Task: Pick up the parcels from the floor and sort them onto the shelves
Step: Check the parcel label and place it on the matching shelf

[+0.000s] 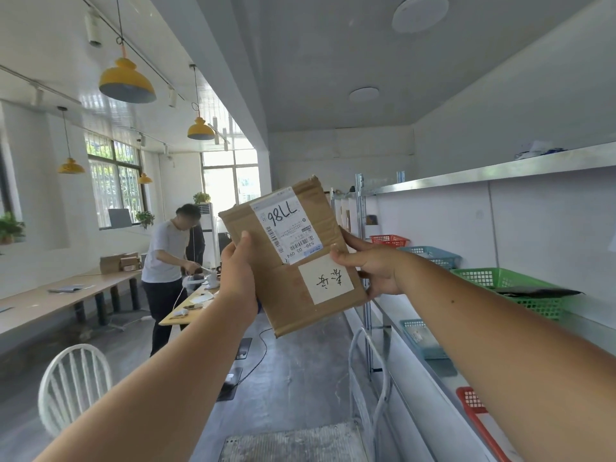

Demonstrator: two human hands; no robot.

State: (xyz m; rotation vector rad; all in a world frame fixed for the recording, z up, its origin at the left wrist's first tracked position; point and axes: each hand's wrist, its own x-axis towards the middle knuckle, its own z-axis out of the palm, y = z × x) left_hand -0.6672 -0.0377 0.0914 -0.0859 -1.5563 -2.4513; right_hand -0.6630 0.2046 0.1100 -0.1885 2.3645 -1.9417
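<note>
Left hand (238,265) grips the lower left edge of a flat cardboard parcel (290,261), thumb laid across its front face and fingers closed behind; right hand (370,265) clamps the opposite edge the same way, thumb pressing near the corner of the printed shipping label (288,225). Parcel is held up at about head height, tilted, clear of every surface, with its label and a handwritten white slip (325,279) facing the wearer upside down. Shelves (500,171) run along the right, carrying a red basket (390,240), a blue basket (431,255) and a green basket (520,288) that already holds a dark flat item. Judgement: the step in hand is reading the marking to choose a destination. Recommended practice: turn the parcel upright before reading, keep both edges pinched so the thin card does not bow, then swing right and lower it flat into the matching basket rather than dropping it.
</note>
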